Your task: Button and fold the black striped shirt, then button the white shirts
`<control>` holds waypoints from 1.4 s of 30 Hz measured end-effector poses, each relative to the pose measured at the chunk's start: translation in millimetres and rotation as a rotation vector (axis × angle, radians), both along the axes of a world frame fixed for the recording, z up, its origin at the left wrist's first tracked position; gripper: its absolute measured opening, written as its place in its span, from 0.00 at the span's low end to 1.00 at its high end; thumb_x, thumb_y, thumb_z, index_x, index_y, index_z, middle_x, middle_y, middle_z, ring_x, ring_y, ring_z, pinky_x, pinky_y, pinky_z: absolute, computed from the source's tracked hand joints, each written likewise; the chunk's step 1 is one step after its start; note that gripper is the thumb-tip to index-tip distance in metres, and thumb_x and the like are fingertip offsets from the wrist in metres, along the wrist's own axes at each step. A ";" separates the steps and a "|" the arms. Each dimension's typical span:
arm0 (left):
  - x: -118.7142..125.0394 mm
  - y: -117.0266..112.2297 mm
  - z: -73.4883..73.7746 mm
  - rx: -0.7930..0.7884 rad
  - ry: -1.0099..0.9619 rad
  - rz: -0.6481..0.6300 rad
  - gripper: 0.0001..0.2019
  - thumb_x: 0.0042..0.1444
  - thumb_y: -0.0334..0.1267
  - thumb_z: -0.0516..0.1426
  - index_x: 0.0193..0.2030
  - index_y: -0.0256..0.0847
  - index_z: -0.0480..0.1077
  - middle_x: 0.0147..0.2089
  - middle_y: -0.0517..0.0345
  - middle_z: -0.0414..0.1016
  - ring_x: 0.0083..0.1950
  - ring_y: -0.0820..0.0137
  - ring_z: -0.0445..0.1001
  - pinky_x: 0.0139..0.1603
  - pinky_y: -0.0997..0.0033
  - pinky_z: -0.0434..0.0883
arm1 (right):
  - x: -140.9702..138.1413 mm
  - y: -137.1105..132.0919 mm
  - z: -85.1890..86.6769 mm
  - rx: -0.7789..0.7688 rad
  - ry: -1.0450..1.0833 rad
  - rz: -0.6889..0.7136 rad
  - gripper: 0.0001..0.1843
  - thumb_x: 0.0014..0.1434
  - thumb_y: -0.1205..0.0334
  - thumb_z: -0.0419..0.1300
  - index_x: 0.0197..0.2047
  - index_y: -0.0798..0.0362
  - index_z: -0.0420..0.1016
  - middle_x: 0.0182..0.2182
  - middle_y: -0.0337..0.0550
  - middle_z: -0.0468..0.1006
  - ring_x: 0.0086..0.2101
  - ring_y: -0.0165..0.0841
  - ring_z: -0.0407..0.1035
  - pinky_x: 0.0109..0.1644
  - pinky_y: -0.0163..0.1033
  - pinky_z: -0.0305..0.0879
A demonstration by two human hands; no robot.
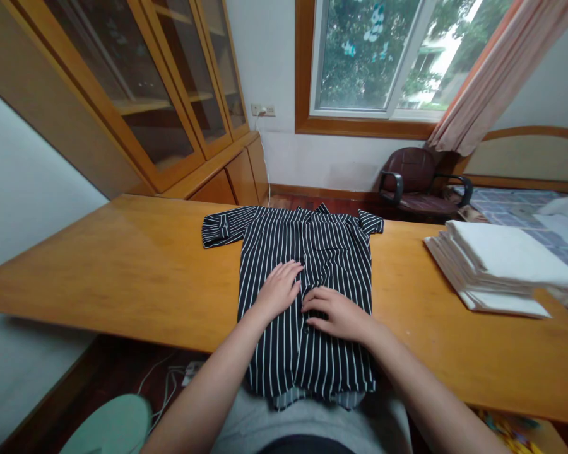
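A black shirt with white stripes (269, 252) lies front side up on the wooden table, its hem hanging over the near edge. The sleeve on the left stretches out sideways with its cuff on the table; only a short part of the other sleeve shows at the right. My left hand (280, 289) rests flat on the middle of the shirt, fingers extended toward the button placket. Just to the right and nearer, my right hand (334, 310) lies on the cloth beside the placket, its fingers slightly bent and apart. Neither palm's underside is visible.
On the right of the table (146, 265) sits a stack of folded white cloth or paper (506, 258). Behind stand a brown armchair (409, 176), a bed (515, 208) and a glass-door cabinet (170, 94). A green stool (113, 425) and cables are below left.
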State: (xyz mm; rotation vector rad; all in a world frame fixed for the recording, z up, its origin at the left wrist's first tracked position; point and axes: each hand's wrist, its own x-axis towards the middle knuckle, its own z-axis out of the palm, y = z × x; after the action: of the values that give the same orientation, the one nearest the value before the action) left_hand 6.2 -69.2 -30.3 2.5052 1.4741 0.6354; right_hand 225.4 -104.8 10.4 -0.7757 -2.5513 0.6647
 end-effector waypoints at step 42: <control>-1.8 -46.9 29.6 -0.410 -0.157 -0.194 0.05 0.59 0.38 0.61 0.33 0.43 0.76 0.35 0.61 0.78 0.42 0.66 0.69 0.45 0.66 0.64 | 2.9 -6.3 -14.8 -0.067 0.011 -0.095 0.04 0.60 0.63 0.66 0.40 0.49 0.78 0.37 0.41 0.74 0.42 0.36 0.66 0.48 0.42 0.64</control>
State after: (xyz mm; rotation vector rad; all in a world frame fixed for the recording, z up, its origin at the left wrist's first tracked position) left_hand 4.5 -116.1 -0.7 2.1905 1.1514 0.4325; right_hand 228.4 -111.2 -4.3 -0.9061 -2.4761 0.7245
